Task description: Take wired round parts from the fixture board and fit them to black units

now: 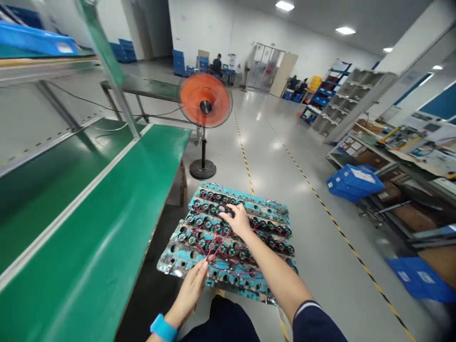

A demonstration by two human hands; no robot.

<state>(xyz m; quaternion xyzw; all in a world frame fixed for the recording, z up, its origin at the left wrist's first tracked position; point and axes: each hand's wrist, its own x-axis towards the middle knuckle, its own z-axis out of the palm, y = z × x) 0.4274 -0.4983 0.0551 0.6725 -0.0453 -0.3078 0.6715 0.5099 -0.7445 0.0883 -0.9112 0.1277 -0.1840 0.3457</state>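
Note:
A worn turquoise board point(181, 271) with rows of holes lies below me, bearing many small round black parts point(200, 222) joined to thin red wires point(216, 242). At the board's near edge, my left hand point(194, 280) is closed, pinching red wires between thumb and fingers. My right hand point(238, 219) reaches over the middle of the board, thumb and fingers curled round a dark round part point(223, 209). A blue band point(164, 327) is on my left wrist.
A green-topped bench point(142, 175) runs along the left. An orange fan point(205, 100) stands beyond the board. Blue crates point(354, 182) and a cluttered workbench point(399, 164) are on the right. Seated people point(217, 63) are far back.

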